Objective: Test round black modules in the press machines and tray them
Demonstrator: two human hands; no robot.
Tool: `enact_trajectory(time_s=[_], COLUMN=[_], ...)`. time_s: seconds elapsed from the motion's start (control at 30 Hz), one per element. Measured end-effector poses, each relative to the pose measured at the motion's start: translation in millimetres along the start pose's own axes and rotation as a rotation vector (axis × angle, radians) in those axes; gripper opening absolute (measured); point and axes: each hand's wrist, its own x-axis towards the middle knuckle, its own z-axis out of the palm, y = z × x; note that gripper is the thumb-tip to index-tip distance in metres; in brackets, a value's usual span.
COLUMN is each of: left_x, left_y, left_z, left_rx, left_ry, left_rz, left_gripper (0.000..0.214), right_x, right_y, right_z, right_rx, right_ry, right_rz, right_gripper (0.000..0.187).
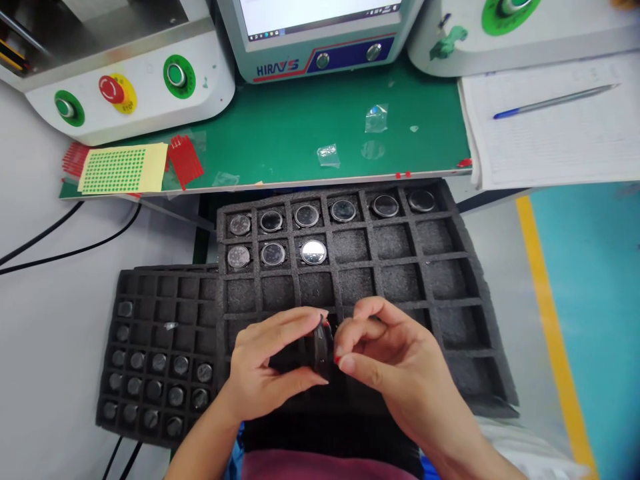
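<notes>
A dark round watch case (321,348) is held edge-on between the thumb and fingers of my left hand (265,357), over the near part of the large foam tray. My right hand (400,353) is beside it on the right, thumb and forefinger pinched on a small red piece (337,359) close to the watch case. A bit of red also shows at the top of the case, by my left fingertips. The large grey foam tray (453,303) holds a far row of round watch cases and three more in the second row, one of them (313,252) shining brightly.
Lower left, a second foam tray (187,313) carries several small round pieces. The green bench (300,127) bears red strips (185,161), a sheet of green dots (117,170) and clear film scraps (328,155). Papers (550,147) with a pen (555,101) overhang its right side. A monitor (320,40) stands behind.
</notes>
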Motion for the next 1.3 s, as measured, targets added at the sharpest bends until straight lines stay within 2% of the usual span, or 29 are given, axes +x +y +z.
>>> enact_trajectory(time_s=[0.23,0.6,1.13,1.3], left_x=[4.4,7.1,8.8,9.4], left_y=[0.6,-0.5,-2.7,-5.7], left_z=[-0.4,-1.0,-2.0,-3.0], left_rx=[0.089,0.165,0.188,0.173], left_ry=[-0.021,-0.019,-0.024,-0.032], left_rz=[0.112,0.16,0.22,0.243], left_gripper=[0.056,0.052,0.047,0.05], right_x=[-0.5,-2.7,1.5,4.5], right_y=[0.0,-1.0,1.7,3.8], right_z=[4.6,3.3,5.4,2.6], right_rx=[0.032,-0.054,-0.056,0.044], right_ry=[0.004,0.03,0.06,0.036], right_rz=[0.021,0.028,0.037,0.143], right_gripper=[0.035,0.034,0.036,0.042])
